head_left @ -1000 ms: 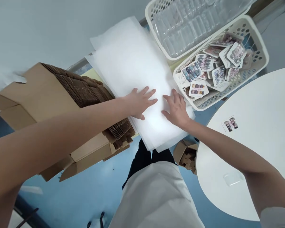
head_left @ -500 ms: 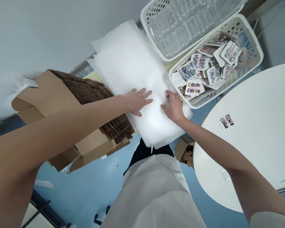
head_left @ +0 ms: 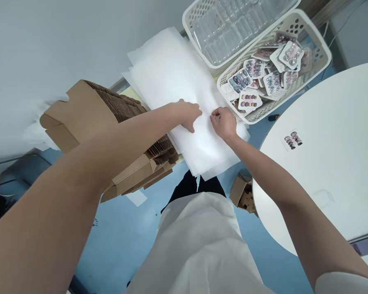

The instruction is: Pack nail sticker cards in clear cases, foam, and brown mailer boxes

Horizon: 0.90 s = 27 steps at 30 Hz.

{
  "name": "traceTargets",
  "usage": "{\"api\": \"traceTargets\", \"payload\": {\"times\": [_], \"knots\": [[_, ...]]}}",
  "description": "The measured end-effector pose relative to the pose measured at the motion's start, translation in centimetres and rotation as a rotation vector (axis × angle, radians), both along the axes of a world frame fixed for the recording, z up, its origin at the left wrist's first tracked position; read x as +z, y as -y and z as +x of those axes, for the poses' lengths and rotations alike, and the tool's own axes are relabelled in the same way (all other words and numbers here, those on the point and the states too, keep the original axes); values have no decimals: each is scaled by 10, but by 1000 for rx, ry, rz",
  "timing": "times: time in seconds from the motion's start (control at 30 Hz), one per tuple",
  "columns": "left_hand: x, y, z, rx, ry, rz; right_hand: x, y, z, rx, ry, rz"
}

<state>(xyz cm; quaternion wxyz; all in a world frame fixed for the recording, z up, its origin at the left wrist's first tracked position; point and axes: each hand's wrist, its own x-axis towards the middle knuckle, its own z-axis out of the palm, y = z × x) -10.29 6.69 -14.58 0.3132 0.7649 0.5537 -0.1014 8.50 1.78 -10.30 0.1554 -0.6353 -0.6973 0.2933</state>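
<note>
Sheets [head_left: 171, 73], white and thin, are lying in a loose stack in front of me, between flat brown cartons [head_left: 86, 110] on my left and two white baskets on my right. Surface is appearing smooth and plain, shining brightest about my hands and greying towards the edges. Edges are running out of line: corners are fanning at the far left, and at the near end the lower layers are showing, somewhat see-through, past the top one. Near corners are reaching to just before my dark trousers [head_left: 179, 192].

My left hand [head_left: 188, 114] is resting over the middle of the stack, fingers bent and bunched. My right hand [head_left: 225, 122] is standing just beside it, thumb and forefinger close together, remaining fingers curled. Whether either hand is gripping a sheet, I cannot tell. Nail cards [head_left: 250, 101] are filling the nearer basket [head_left: 309, 72].
</note>
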Motion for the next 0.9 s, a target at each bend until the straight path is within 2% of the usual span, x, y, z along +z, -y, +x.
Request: {"api": "traceTargets", "payload": {"times": [0.07,0.13,0.27,0.37,0.5,0.57,0.67,0.73,0.9], "knots": [[-7,-8,8,13,20,-45,-2,0,-1,-30,-28,25],[-7,-15,18,90,40,-22,-2,1,-1,-49,-53,36],[12,-9,36,287,213,124,3,3,-3,-36,-129,51],[39,20,50,361,391,175,10,8,-2,-14,-221,23],[77,84,65,488,494,299,22,16,2,-6,-303,-49],[90,117,69,550,543,338,29,22,6,15,-327,-61],[97,156,67,651,575,303,43,35,15,35,-341,-63],[97,170,62,691,593,260,56,46,23,38,-338,-79],[95,176,52,781,591,166,96,80,44,-14,-298,-81]]}}
